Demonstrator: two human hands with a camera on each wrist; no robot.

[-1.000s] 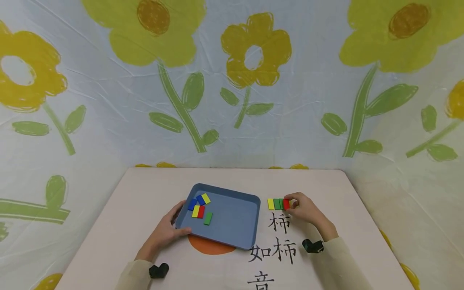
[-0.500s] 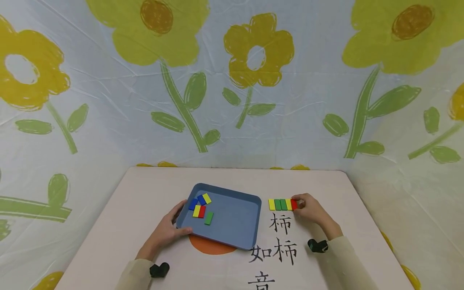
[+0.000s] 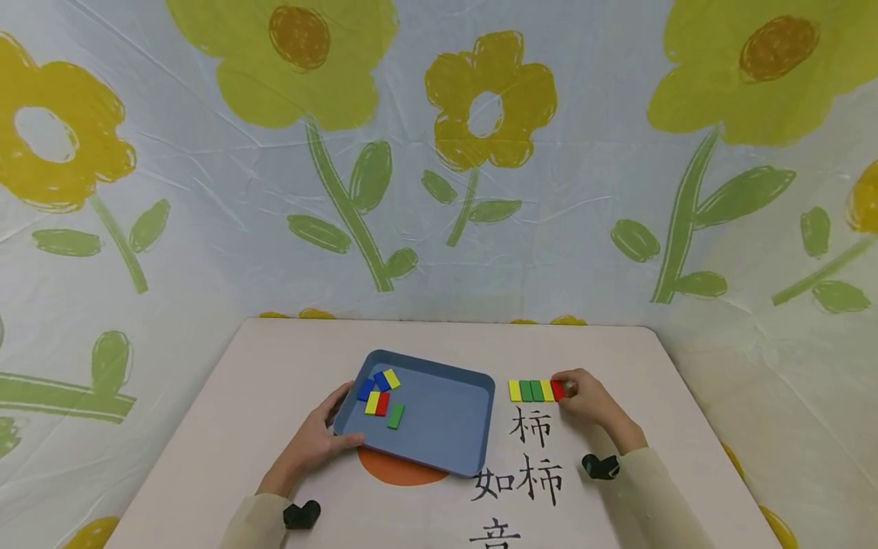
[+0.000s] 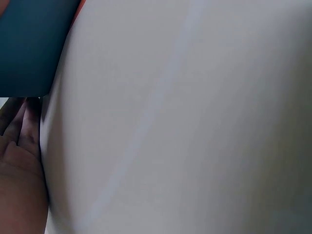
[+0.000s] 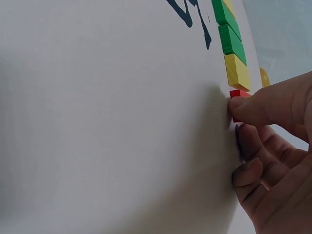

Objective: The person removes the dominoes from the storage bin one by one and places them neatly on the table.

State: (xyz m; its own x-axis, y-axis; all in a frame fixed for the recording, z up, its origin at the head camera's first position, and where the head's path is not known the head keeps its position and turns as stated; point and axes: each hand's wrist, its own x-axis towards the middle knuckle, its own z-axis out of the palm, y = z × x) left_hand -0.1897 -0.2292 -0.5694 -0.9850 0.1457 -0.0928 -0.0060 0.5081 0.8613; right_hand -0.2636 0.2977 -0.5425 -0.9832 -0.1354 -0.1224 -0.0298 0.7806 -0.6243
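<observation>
At the right end of a row of blocks, my right hand (image 3: 591, 400) pinches a red block (image 5: 236, 94) between thumb and fingers. The block stands right beside a yellow block (image 5: 237, 71) in the right wrist view. Two green blocks (image 3: 531, 391) and another yellow block (image 3: 514, 391) continue the row leftward. My left hand (image 3: 317, 436) grips the left side of a blue-grey tray (image 3: 439, 423), its thumb on the near rim and its fingers along the left edge. Inside the tray lie several blocks, among them a green block (image 3: 395, 416) and a red block (image 3: 382, 404).
Black written characters (image 3: 538, 479) mark the pale tabletop (image 3: 274, 381) below the row. An orange round print (image 3: 401, 467) shows from under the tray's near edge. A flower-patterned cloth (image 3: 562, 252) surrounds the table at the back and sides.
My right hand has shifted slightly right with the red block, and the yellow block beside it has come into sight. The left hand and the tray stay in place.
</observation>
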